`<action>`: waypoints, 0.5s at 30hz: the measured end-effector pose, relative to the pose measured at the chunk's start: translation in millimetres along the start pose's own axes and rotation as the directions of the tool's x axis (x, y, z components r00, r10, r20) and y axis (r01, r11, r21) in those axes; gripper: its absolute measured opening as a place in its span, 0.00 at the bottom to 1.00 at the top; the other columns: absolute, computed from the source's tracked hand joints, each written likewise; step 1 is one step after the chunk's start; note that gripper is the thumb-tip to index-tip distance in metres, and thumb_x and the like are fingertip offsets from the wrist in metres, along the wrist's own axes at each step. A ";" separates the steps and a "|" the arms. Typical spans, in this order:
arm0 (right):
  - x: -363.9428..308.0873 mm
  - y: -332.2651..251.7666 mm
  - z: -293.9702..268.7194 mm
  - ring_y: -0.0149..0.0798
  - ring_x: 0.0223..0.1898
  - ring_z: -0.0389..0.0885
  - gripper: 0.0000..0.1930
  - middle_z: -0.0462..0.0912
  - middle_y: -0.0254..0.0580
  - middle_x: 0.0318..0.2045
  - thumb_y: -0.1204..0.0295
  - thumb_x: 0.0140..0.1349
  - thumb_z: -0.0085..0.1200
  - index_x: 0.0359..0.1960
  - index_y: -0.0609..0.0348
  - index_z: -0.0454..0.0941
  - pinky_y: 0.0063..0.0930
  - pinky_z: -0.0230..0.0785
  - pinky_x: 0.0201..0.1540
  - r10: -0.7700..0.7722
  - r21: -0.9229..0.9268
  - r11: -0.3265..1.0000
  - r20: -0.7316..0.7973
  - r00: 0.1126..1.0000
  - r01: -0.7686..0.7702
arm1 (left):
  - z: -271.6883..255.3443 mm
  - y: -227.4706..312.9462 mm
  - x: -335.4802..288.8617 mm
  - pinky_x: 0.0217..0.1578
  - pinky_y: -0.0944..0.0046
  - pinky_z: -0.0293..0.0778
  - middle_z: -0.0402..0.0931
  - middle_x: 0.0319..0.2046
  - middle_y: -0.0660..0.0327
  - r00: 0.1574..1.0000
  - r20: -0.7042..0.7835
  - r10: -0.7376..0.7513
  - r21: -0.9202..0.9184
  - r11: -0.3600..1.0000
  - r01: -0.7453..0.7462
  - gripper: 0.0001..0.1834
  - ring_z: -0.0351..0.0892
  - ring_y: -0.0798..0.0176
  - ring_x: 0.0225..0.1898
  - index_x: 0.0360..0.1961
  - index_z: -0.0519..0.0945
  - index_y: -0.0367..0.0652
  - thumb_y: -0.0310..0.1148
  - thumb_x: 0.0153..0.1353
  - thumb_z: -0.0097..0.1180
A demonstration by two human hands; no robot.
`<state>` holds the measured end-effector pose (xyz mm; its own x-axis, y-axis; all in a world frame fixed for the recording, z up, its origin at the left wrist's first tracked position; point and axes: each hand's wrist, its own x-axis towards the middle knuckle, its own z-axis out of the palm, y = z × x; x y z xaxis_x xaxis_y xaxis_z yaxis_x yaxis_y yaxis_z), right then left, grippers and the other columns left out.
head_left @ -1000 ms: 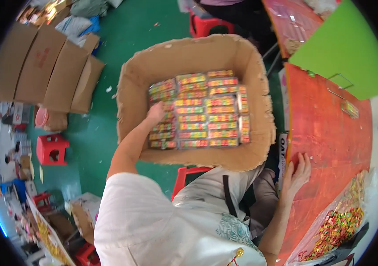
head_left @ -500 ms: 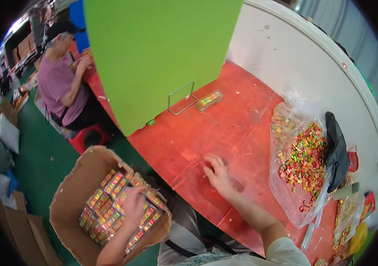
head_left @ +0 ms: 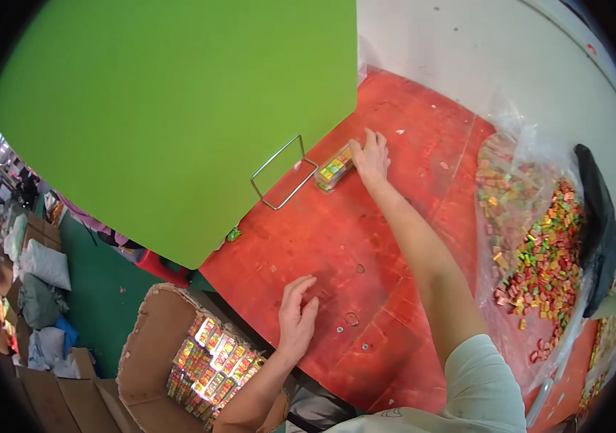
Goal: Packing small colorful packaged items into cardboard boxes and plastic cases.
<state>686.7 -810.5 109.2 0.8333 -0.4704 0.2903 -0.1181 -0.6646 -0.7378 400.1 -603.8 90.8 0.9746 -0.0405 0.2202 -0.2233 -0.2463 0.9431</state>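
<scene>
A clear plastic box of colourful wrapped sweets (head_left: 334, 170) lies on the red tabletop (head_left: 322, 238), beside the wire loop. My right hand (head_left: 371, 160) reaches over the table to the right end of this box, its fingers apart and at the box's edge. Nearer to me, my left hand (head_left: 298, 317) hovers over the table's front part, thumb and fingers apart, with nothing in it. Left of the table stands a cardboard box (head_left: 150, 339) holding several filled clear packs (head_left: 214, 364); my left forearm partly covers them.
A green panel (head_left: 178, 108) with a wire loop (head_left: 284, 173) stands at the table's far left. At right, a clear bag (head_left: 492, 209) spills loose wrapped sweets (head_left: 546, 252), with a black bag (head_left: 600, 224) alongside. White sacks (head_left: 46, 263) and cartons lie on the floor at left.
My left hand has left the cardboard box and come over the table. My right hand has reached forward to the clear box. The view has shifted, hiding most of the co-worker behind the green panel.
</scene>
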 end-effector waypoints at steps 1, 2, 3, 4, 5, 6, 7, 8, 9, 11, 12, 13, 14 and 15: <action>5.5 1.2 6.8 0.51 0.63 0.65 0.27 0.67 0.48 0.62 0.54 0.61 0.51 0.60 0.49 0.70 0.52 0.59 0.61 0.008 0.009 1.000 0.014 1.000 -0.008 | 0.4 0.3 0.9 0.53 0.66 0.66 0.70 0.56 0.56 1.000 -0.002 -0.011 0.015 1.000 0.011 0.19 0.69 0.62 0.55 0.53 0.75 0.40 0.22 0.59 0.51; 10.7 3.9 10.9 0.52 0.61 0.68 0.25 0.70 0.48 0.60 0.54 0.61 0.51 0.57 0.49 0.73 0.51 0.60 0.60 -0.036 0.010 0.999 0.083 0.996 0.035 | 1.4 0.0 2.0 0.53 0.66 0.66 0.70 0.56 0.56 1.000 0.011 0.020 0.044 0.999 -0.021 0.19 0.69 0.62 0.55 0.53 0.75 0.40 0.22 0.60 0.52; 13.4 6.7 14.7 0.52 0.59 0.70 0.23 0.72 0.48 0.57 0.54 0.61 0.50 0.54 0.48 0.76 0.50 0.61 0.59 -0.081 0.012 0.997 0.149 0.986 0.080 | 1.9 0.5 3.2 0.53 0.66 0.66 0.70 0.57 0.56 0.998 0.026 0.053 0.070 0.996 -0.055 0.19 0.69 0.62 0.55 0.53 0.75 0.40 0.22 0.60 0.52; 11.1 8.0 19.6 0.52 0.59 0.70 0.23 0.72 0.48 0.57 0.54 0.61 0.50 0.54 0.48 0.76 0.50 0.61 0.59 -0.076 0.014 0.997 0.161 0.984 0.075 | 0.7 3.0 3.5 0.53 0.65 0.66 0.69 0.57 0.56 1.000 0.024 0.015 0.061 0.998 -0.017 0.18 0.69 0.62 0.55 0.53 0.75 0.40 0.23 0.60 0.52; 9.1 8.2 23.4 0.53 0.56 0.72 0.20 0.74 0.48 0.54 0.55 0.60 0.50 0.51 0.48 0.78 0.50 0.63 0.57 -0.121 -0.016 0.992 0.151 0.981 0.125 | 0.7 1.2 5.2 0.53 0.65 0.66 0.69 0.57 0.56 1.000 0.022 0.006 0.063 0.998 -0.007 0.18 0.69 0.62 0.55 0.53 0.75 0.40 0.23 0.60 0.52; 7.8 7.5 25.2 0.53 0.53 0.74 0.18 0.76 0.48 0.50 0.56 0.60 0.50 0.47 0.48 0.80 0.50 0.64 0.56 -0.169 -0.048 0.983 0.140 0.976 0.177 | 0.9 0.0 7.6 0.53 0.65 0.66 0.69 0.57 0.55 1.000 0.024 0.017 0.069 0.997 -0.019 0.18 0.69 0.62 0.55 0.53 0.75 0.40 0.23 0.60 0.52; 2.9 7.1 27.7 0.53 0.53 0.74 0.18 0.76 0.48 0.50 0.56 0.60 0.50 0.47 0.48 0.80 0.50 0.64 0.56 -0.174 -0.047 0.982 0.156 0.972 0.183 | -0.5 0.3 6.1 0.53 0.65 0.66 0.69 0.57 0.55 1.000 0.018 0.024 0.077 0.997 -0.025 0.18 0.69 0.61 0.55 0.54 0.75 0.40 0.22 0.61 0.52; -0.9 5.5 27.4 0.53 0.51 0.74 0.16 0.76 0.47 0.49 0.58 0.60 0.50 0.46 0.48 0.81 0.51 0.65 0.54 -0.213 -0.028 0.975 0.158 0.964 0.220 | -1.4 -1.1 7.9 0.53 0.65 0.66 0.69 0.57 0.55 1.000 0.004 0.016 0.075 0.997 -0.017 0.18 0.69 0.61 0.55 0.54 0.75 0.40 0.22 0.61 0.52; -3.9 1.2 25.7 0.53 0.50 0.74 0.15 0.76 0.47 0.48 0.60 0.60 0.50 0.44 0.48 0.82 0.52 0.65 0.52 -0.257 -0.009 0.965 0.157 0.954 0.262 | -2.4 -4.7 13.3 0.53 0.65 0.66 0.68 0.58 0.55 0.999 -0.008 0.034 0.069 0.997 -0.033 0.19 0.69 0.61 0.55 0.54 0.74 0.40 0.23 0.61 0.52; -23.2 -6.5 23.1 0.53 0.49 0.75 0.13 0.76 0.47 0.46 0.61 0.59 0.50 0.42 0.48 0.82 0.51 0.66 0.51 -0.306 0.003 0.951 0.174 0.936 0.310 | -5.8 -11.0 10.9 0.54 0.65 0.67 0.67 0.59 0.55 0.998 -0.053 0.034 0.061 0.998 -0.030 0.19 0.69 0.62 0.55 0.55 0.73 0.40 0.23 0.61 0.52; -32.8 -14.1 20.4 0.53 0.48 0.75 0.12 0.77 0.47 0.45 0.62 0.59 0.50 0.40 0.48 0.83 0.50 0.68 0.49 -0.348 0.018 0.937 0.168 0.923 0.350 | -7.4 -13.0 10.3 0.56 0.63 0.65 0.65 0.60 0.55 0.993 -0.121 0.015 -0.030 0.999 -0.018 0.20 0.68 0.60 0.57 0.56 0.72 0.40 0.23 0.61 0.51; -45.0 -15.7 16.0 0.53 0.48 0.75 0.12 0.77 0.47 0.45 0.62 0.59 0.50 0.40 0.48 0.83 0.50 0.68 0.49 -0.372 0.026 0.927 0.189 0.909 0.374 | -7.0 -11.2 7.9 0.59 0.62 0.64 0.63 0.61 0.54 0.982 -0.187 -0.012 -0.125 0.992 -0.012 0.22 0.66 0.58 0.59 0.57 0.71 0.39 0.24 0.60 0.51; -63.8 -16.3 21.2 0.54 0.46 0.76 0.11 0.78 0.47 0.42 0.63 0.59 0.51 0.39 0.49 0.83 0.49 0.69 0.48 -0.429 0.087 0.903 0.171 0.887 0.420 | -11.8 -7.7 6.3 0.59 0.62 0.64 0.63 0.61 0.54 0.971 -0.236 -0.032 -0.117 0.993 0.005 0.22 0.66 0.58 0.59 0.57 0.71 0.39 0.24 0.60 0.51; -81.9 -16.5 23.1 0.54 0.44 0.76 0.10 0.78 0.48 0.40 0.64 0.59 0.51 0.37 0.51 0.83 0.48 0.70 0.47 -0.485 0.150 0.872 0.151 0.861 0.465 | -16.1 -3.2 7.1 0.62 0.60 0.60 0.61 0.62 0.53 0.942 -0.335 0.028 0.023 1.000 -0.022 0.23 0.64 0.56 0.62 0.58 0.70 0.39 0.25 0.60 0.52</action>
<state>632.9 -747.6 83.5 0.8564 0.0050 0.5163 0.3660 -0.7112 -0.6002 407.5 -587.8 93.3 0.9062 0.2796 0.3172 -0.2438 -0.2675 0.9322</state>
